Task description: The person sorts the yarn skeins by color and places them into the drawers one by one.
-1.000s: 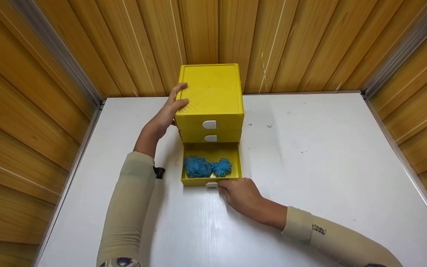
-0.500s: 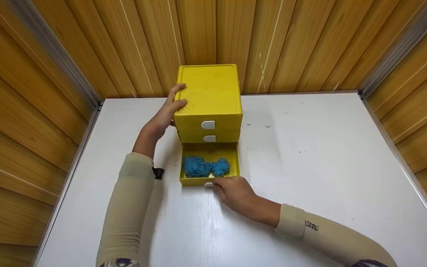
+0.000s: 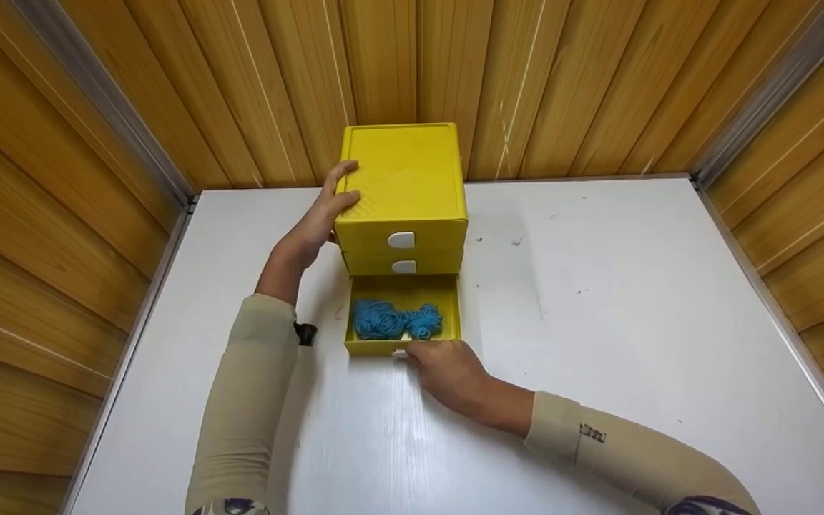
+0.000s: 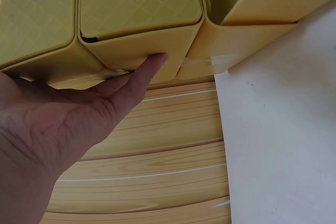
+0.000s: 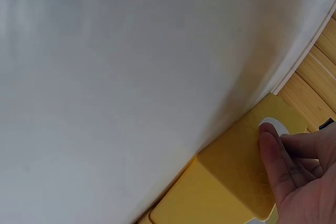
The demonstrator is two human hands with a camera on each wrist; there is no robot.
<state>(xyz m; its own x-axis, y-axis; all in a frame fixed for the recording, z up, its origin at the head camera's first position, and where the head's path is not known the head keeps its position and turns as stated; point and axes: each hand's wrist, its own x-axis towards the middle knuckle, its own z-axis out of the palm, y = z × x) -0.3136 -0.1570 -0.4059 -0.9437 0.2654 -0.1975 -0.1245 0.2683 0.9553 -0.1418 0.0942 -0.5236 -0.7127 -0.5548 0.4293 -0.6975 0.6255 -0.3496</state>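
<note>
A yellow drawer unit [image 3: 403, 175] with white tab handles stands at the table's back. Its lowest drawer [image 3: 448, 315] is pulled out toward the front. Inside lie two bundles of blue yarn, a larger one [image 3: 378, 320] on the left and a smaller one [image 3: 423, 322] beside it. My left hand [image 3: 314, 223] rests on the unit's left side, fingertips over the top edge; in the left wrist view its straight fingers [image 4: 137, 80] press the side wall. My right hand [image 3: 451, 373] pinches the lowest drawer's white handle [image 3: 398, 353], also visible in the right wrist view [image 5: 274, 124].
The white table [image 3: 598, 322] extends to both sides and in front of the unit. Wood-patterned panels [image 3: 569, 86] enclose it at the back and sides. A small black object [image 3: 305, 334] sits at the left cuff.
My right hand has shifted slightly left over the handle, and the drawer front sits a touch farther back. The left hand stays on the unit. The head view has shifted slightly.
</note>
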